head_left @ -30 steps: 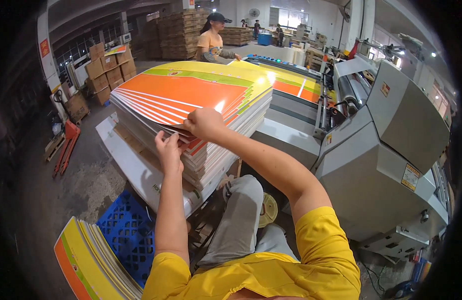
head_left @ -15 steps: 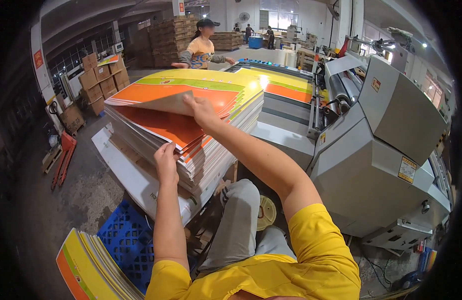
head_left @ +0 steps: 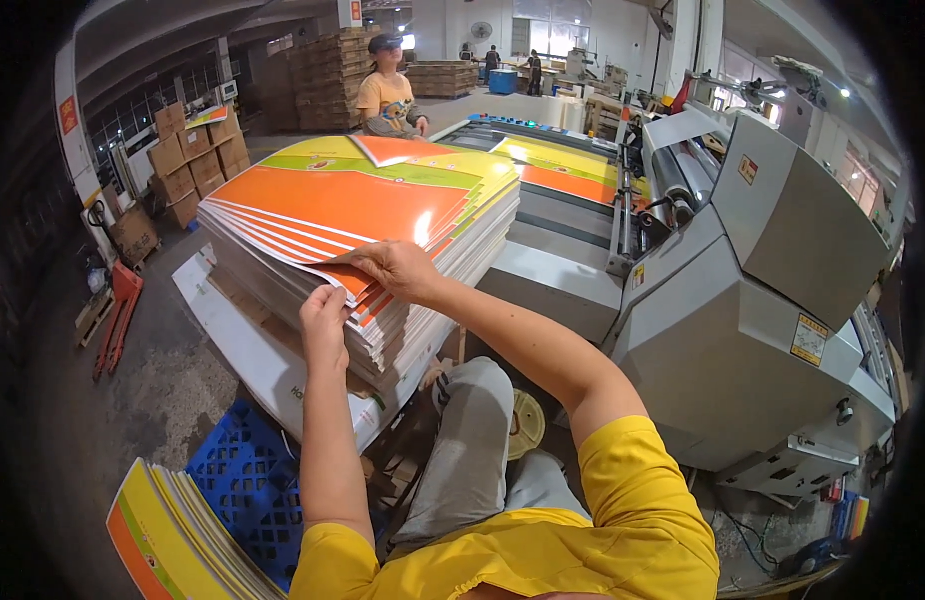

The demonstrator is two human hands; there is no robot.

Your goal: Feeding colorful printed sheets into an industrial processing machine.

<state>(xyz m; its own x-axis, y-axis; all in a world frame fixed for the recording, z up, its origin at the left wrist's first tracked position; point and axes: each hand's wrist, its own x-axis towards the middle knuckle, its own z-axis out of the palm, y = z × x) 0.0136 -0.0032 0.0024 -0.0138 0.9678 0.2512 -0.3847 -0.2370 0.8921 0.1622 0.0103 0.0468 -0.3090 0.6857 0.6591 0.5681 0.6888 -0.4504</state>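
A tall stack of large printed sheets (head_left: 333, 205) in orange, green and yellow stands in front of me, its top sheets fanned in steps along the near left edge. My right hand (head_left: 401, 272) grips the near edge of a printed sheet, whose grey-brown underside shows by the fingers. Just left of it, my left hand (head_left: 325, 325) is closed in a pinch at the stack's near corner, on the sheet edges. Across the stack, a sheet's orange corner (head_left: 393, 150) lies turned over the far edge, close to a co-worker (head_left: 388, 95).
A large grey machine (head_left: 733, 330) with rollers (head_left: 673, 185) is at the right; printed sheets lie on its bed. White boarding (head_left: 273, 350) lies under the stack. At lower left are a blue plastic pallet (head_left: 248, 480) and more sheets (head_left: 173, 530). A red pallet jack (head_left: 120, 310) stands farther left.
My right hand has come down toward me, and the folded-back sheet now lies mostly flat. An orange corner now shows at the far edge. The co-worker has drawn their outstretched arms in.
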